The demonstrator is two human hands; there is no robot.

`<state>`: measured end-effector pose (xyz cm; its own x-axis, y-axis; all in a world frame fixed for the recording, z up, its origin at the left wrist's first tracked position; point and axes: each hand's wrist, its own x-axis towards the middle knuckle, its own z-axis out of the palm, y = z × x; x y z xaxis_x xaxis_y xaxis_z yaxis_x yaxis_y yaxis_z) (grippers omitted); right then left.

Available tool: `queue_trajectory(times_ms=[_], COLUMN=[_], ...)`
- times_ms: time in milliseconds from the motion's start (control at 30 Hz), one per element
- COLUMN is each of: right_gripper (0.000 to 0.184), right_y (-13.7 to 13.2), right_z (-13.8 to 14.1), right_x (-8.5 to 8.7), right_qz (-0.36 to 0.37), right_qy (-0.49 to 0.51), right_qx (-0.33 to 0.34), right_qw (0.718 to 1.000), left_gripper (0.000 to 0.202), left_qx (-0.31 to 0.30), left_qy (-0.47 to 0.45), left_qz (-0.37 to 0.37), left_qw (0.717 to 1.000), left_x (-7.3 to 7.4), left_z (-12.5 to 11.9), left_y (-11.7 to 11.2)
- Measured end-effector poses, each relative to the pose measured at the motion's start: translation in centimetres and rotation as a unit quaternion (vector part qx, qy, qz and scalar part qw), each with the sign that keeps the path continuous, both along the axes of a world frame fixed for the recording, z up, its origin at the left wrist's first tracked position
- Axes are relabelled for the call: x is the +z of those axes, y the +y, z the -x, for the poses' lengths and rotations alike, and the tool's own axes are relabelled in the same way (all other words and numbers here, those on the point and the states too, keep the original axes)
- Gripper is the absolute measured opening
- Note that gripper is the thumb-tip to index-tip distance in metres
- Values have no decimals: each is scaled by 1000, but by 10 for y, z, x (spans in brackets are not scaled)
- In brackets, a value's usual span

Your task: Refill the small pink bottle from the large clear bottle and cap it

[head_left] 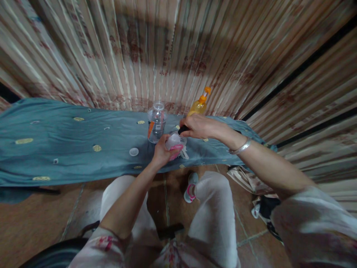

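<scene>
My left hand is closed around a small clear plastic container with a pink patch low on its side, holding it over the table's front part. Just above the container's right side, my right hand grips a black object; its rounded dark end sticks out from the fingers, and the rest is covered, so its kind cannot be made out. Behind my left hand stands a large clear plastic bottle with an orange label and an open top. To its left lies a round whitish lid.
A bottle of yellow liquid with an orange top stands behind my right hand. The narrow table has a blue-green patterned cloth. A pleated curtain hangs close behind. My knees are below the front edge; dark shoes lie on the floor.
</scene>
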<state>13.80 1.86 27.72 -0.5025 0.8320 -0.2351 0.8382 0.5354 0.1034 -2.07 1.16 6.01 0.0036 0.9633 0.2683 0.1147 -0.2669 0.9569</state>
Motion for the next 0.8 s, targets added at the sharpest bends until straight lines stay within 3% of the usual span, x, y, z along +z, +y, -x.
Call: queue_trajectory(times_ms=[100,233,367,500,600,733,800], right_gripper=[40,53,33,44,61,37,40], right_y=[1,-1,-3,-3,-1,-1,-2], right_z=[1,2,5,5,3,5,5], right_x=[-1,2,4,1,0,1,1], right_qz=[-20,-6,-5,-18,-4,-11,-23], right_qy=[-6,12,-34,-23,17,-1,-22], right_qx=[-30,2,-1,-24,5,1,-20], right_qw=[999,1000,999,999,1000,1000,999], left_gripper=[59,58,60,60,62,60,59], left_qx=[-3,-4,3,-4,-4,-5,-3], left_qy=[1,-12,-7,-15,-23,-22,-20], left_qz=[-2,-6,-3,4,5,5,6], left_qw=[1000,1000,1000,1000,1000,1000,1000], left_x=[1,2,4,6,6,6,6], left_z=[0,0,-1,-1,-1,-1,-1], left_y=[0,1,0,-1,0,1,1])
